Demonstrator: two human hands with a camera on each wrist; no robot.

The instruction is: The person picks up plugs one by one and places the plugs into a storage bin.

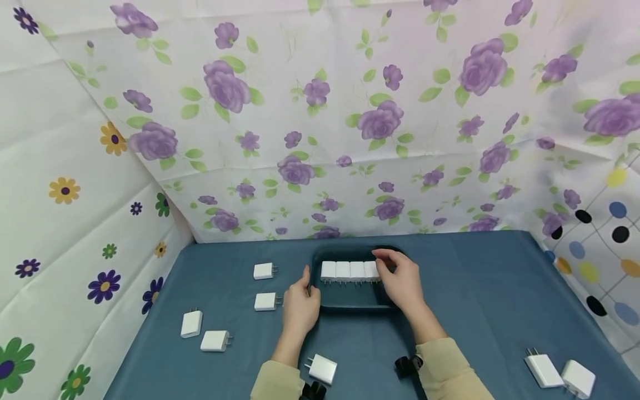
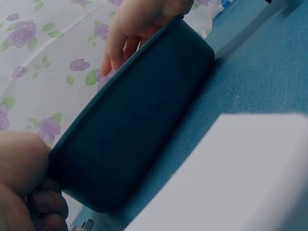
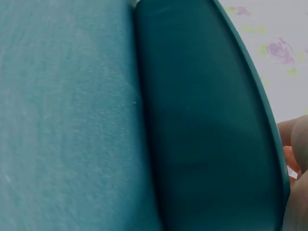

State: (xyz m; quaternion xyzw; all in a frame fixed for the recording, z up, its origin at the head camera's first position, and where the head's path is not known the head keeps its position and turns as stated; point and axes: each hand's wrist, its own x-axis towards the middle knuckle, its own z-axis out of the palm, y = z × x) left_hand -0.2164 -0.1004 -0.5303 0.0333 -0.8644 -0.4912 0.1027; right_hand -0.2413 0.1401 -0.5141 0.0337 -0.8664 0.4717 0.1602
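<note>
The left hand (image 1: 301,306) grips the rectangular dark-teal plastic tray (image 1: 352,309) at left; whether the right hand (image 1: 403,279) pinches the rightmost boxy white charger (image 1: 370,270) inside, I cannot tell.

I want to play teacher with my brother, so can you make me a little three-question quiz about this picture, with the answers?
1. How many plugs lie on the table to the right of the tray?
2. True or false: the left hand is at the tray's right edge.
3. Fill in the blank: the right end of the row of plugs in the tray is next to the ___.

Key:
1. Two.
2. False; it is at the left edge.
3. Right hand.
</note>
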